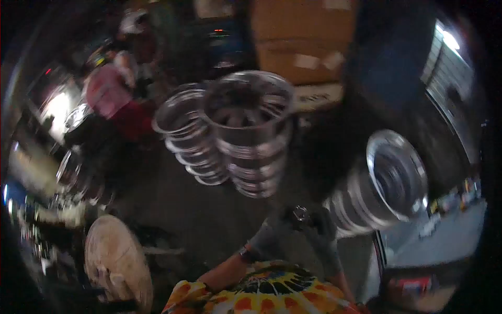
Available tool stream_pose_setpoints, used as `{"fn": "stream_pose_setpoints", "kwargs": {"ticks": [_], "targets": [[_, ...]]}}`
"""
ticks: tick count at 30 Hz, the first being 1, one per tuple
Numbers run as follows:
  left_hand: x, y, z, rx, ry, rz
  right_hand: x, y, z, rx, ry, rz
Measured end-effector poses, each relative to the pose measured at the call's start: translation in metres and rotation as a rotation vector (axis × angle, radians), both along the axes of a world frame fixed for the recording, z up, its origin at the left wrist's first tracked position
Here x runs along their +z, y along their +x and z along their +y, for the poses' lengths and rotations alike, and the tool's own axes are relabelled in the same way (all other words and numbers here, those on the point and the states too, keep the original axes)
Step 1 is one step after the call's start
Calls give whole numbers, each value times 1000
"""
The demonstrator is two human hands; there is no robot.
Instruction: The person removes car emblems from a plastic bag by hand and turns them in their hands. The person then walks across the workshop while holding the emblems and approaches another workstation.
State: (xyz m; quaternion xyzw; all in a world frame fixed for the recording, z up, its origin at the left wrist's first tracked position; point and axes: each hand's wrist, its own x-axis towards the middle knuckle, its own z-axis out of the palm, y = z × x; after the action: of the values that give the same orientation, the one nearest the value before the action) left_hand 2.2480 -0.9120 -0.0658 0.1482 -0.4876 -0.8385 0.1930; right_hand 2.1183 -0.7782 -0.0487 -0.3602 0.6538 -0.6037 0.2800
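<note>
My left hand (274, 228) and my right hand (321, 235), both in grey gloves, are close together in front of my body. Between them is a small dark thing with a shiny round part (300, 213); its kind is too blurred and dark to tell. My fingers look closed around it, though their tips are lost in shadow. Ahead stand two stacks of shiny metal wheel rims, a taller stack (253, 136) and a lower stack (183, 118) touching or nearly touching it. Another stack of wheel rims (361, 196) rises just right of my right hand.
A large cardboard box (303, 44) stands behind the middle stacks. At the left are a person in a pink top (107, 91), more rims (70, 167) and a round tan board or tabletop (117, 256). A grey surface (434, 240) lies at the right.
</note>
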Motion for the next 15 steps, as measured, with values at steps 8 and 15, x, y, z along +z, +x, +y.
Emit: {"fn": "stream_pose_setpoints", "kwargs": {"ticks": [8,15], "targets": [[3,-132,163,-413,-785,13,16,-66,209,-485,-138,55],[36,-235,304,-940,81,-227,-19,-85,351,-961,-322,-335]]}}
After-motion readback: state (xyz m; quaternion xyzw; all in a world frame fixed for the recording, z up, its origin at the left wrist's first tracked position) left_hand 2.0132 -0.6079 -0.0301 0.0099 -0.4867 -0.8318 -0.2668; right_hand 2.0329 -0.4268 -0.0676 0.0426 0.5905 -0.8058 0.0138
